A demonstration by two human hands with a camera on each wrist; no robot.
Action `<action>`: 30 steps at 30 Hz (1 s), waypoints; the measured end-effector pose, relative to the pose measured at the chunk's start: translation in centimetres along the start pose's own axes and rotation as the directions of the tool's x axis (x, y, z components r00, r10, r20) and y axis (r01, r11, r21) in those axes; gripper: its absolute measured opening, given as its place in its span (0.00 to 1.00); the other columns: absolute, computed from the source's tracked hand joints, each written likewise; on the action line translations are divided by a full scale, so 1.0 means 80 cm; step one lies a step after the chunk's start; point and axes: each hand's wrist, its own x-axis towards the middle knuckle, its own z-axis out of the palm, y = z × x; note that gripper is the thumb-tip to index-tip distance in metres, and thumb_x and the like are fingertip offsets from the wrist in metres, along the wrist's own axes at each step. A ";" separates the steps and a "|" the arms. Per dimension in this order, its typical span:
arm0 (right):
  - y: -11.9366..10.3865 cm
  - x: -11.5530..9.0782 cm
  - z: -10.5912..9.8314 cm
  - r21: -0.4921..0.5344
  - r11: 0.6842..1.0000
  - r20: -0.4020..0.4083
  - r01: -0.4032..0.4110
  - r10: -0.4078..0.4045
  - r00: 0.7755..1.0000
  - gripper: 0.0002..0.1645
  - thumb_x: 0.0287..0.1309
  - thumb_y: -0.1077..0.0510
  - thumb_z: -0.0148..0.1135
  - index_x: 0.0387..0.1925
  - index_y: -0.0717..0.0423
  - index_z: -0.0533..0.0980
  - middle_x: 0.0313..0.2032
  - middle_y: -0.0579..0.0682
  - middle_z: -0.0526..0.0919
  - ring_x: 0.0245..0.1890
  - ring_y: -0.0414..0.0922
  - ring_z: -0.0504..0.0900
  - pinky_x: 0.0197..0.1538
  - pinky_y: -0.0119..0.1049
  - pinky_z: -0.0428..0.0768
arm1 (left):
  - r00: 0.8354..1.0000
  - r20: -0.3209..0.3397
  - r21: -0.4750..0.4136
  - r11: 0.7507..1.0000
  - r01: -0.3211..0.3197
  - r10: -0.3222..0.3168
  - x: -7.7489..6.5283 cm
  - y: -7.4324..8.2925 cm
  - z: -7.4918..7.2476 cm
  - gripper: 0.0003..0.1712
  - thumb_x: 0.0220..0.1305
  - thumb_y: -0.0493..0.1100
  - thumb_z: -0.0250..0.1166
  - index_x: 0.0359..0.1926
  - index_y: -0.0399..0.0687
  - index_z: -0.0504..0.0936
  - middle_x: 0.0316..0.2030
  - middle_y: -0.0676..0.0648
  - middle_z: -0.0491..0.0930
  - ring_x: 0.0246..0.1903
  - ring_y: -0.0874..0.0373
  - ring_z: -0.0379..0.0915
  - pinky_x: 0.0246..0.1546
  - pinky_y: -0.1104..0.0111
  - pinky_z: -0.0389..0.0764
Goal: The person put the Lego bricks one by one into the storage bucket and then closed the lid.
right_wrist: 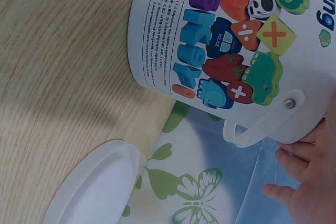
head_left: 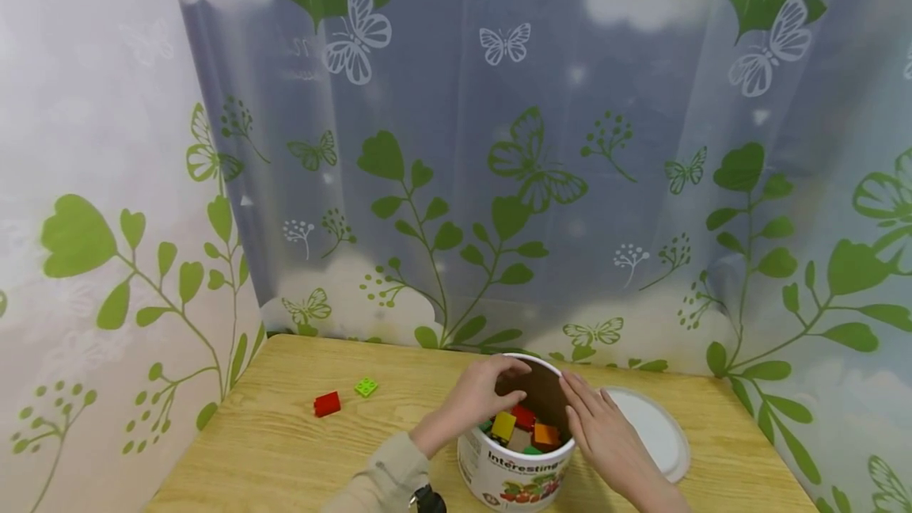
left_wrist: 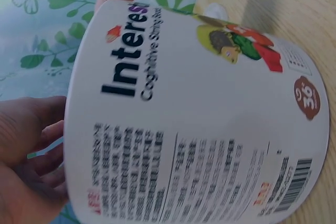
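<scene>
A white printed bucket [head_left: 516, 469] stands upright on the table, holding several coloured blocks. Inside it I see a yellow block [head_left: 503, 427], a red block [head_left: 523, 417] and an orange block [head_left: 546, 436]. My left hand [head_left: 479, 393] reaches over the left rim, thumb and fingers spread apart above the blocks with nothing between them. In the left wrist view the bucket wall hides its fingertips. Along the opposite rim lies my right hand [head_left: 606, 434], its fingers fairly straight against the edge. The right wrist view shows that hand [right_wrist: 310, 174] beside the bucket's white handle [right_wrist: 268, 121].
A white round lid [head_left: 651, 430] lies on the wooden table [head_left: 285, 465] to the right of the bucket. Off to the left are a red block [head_left: 327, 404] and a small green block [head_left: 366, 387]. A patterned curtain [head_left: 427, 180] hangs behind the table.
</scene>
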 end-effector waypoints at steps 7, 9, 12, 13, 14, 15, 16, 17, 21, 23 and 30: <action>0.000 0.000 0.001 0.020 1.000 0.016 -0.007 0.007 1.000 0.27 0.75 0.56 0.52 0.71 0.59 0.69 0.72 0.56 0.68 0.71 0.54 0.68 0.71 0.61 0.65 | 0.998 -0.059 -0.072 0.997 -0.012 0.008 -0.011 -0.012 -0.023 0.18 0.66 0.40 0.70 0.56 0.43 0.83 0.51 0.44 0.83 0.51 0.48 0.80 0.55 0.57 0.82; 0.000 0.000 0.001 0.021 1.000 0.013 -0.005 0.005 1.000 0.27 0.75 0.56 0.52 0.71 0.59 0.69 0.72 0.56 0.68 0.71 0.55 0.68 0.71 0.61 0.64 | 0.996 -0.083 -0.070 0.997 -0.012 0.007 -0.015 -0.015 -0.031 0.18 0.66 0.39 0.70 0.56 0.43 0.83 0.52 0.44 0.83 0.51 0.48 0.80 0.55 0.55 0.81; 0.001 0.000 0.001 0.021 1.000 0.008 -0.002 0.002 1.000 0.27 0.75 0.56 0.52 0.71 0.59 0.69 0.72 0.55 0.68 0.71 0.54 0.68 0.71 0.61 0.64 | 0.993 -0.117 -0.056 0.998 0.000 -0.006 -0.023 -0.023 -0.041 0.19 0.65 0.40 0.71 0.56 0.42 0.83 0.52 0.44 0.83 0.52 0.48 0.80 0.55 0.54 0.82; 0.001 0.000 0.001 0.019 1.000 0.007 -0.001 0.001 1.000 0.28 0.75 0.56 0.52 0.71 0.59 0.69 0.72 0.55 0.68 0.71 0.54 0.68 0.71 0.61 0.65 | 0.992 -0.128 -0.050 0.999 0.007 -0.014 -0.026 -0.026 -0.044 0.19 0.65 0.40 0.71 0.56 0.43 0.83 0.52 0.44 0.83 0.52 0.48 0.80 0.55 0.54 0.81; 0.001 0.000 0.001 0.016 1.000 0.005 -0.001 0.001 1.000 0.28 0.75 0.56 0.53 0.71 0.59 0.69 0.72 0.55 0.68 0.71 0.54 0.68 0.71 0.61 0.65 | 0.990 -0.139 -0.040 0.999 0.015 -0.020 -0.029 -0.030 -0.047 0.19 0.65 0.40 0.71 0.56 0.43 0.83 0.52 0.45 0.83 0.52 0.49 0.80 0.55 0.54 0.81; 0.001 0.000 0.001 0.014 1.000 0.003 0.000 0.000 1.000 0.28 0.75 0.56 0.53 0.71 0.59 0.69 0.72 0.55 0.68 0.71 0.54 0.68 0.71 0.61 0.65 | 0.988 -0.150 -0.033 0.999 0.020 -0.025 -0.031 -0.033 -0.050 0.19 0.65 0.40 0.71 0.56 0.43 0.83 0.53 0.45 0.83 0.52 0.49 0.80 0.55 0.53 0.81; 0.001 0.000 0.001 0.012 1.000 0.002 -0.001 0.001 1.000 0.27 0.75 0.56 0.53 0.71 0.59 0.69 0.72 0.55 0.68 0.71 0.54 0.68 0.71 0.61 0.65 | 0.987 -0.161 -0.036 0.999 0.025 -0.030 -0.034 -0.037 -0.054 0.19 0.65 0.40 0.71 0.56 0.43 0.83 0.53 0.45 0.83 0.52 0.48 0.80 0.55 0.53 0.81; 0.001 0.000 0.001 0.011 1.000 0.000 0.000 0.000 1.000 0.27 0.75 0.56 0.53 0.71 0.59 0.69 0.72 0.55 0.68 0.71 0.54 0.68 0.70 0.61 0.65 | 0.985 -0.172 -0.034 0.999 0.031 -0.036 -0.037 -0.041 -0.057 0.19 0.65 0.39 0.71 0.57 0.43 0.83 0.53 0.46 0.84 0.52 0.49 0.80 0.55 0.53 0.81; 0.001 0.000 0.001 0.009 1.000 -0.001 0.003 -0.003 1.000 0.27 0.75 0.56 0.53 0.71 0.59 0.69 0.72 0.56 0.68 0.71 0.54 0.68 0.70 0.61 0.66 | 0.974 -0.222 -0.022 0.999 0.046 -0.050 -0.049 -0.057 -0.072 0.20 0.63 0.37 0.71 0.57 0.44 0.83 0.53 0.45 0.84 0.52 0.49 0.80 0.54 0.53 0.82; 0.001 0.001 0.001 0.009 1.000 0.000 0.003 -0.003 1.000 0.27 0.75 0.56 0.53 0.71 0.59 0.69 0.72 0.56 0.68 0.71 0.54 0.68 0.70 0.61 0.66 | 0.967 -0.247 -0.015 0.998 0.064 -0.066 -0.057 -0.066 -0.080 0.21 0.62 0.36 0.72 0.57 0.45 0.83 0.52 0.45 0.84 0.52 0.49 0.80 0.54 0.53 0.82; 0.002 0.001 0.002 0.010 1.000 0.005 -0.004 0.004 1.000 0.28 0.75 0.56 0.52 0.71 0.59 0.69 0.72 0.55 0.68 0.71 0.54 0.68 0.71 0.61 0.65 | 0.941 -0.310 0.019 0.988 0.151 -0.138 -0.082 -0.099 -0.104 0.21 0.60 0.34 0.74 0.55 0.43 0.84 0.51 0.44 0.85 0.51 0.46 0.81 0.53 0.51 0.82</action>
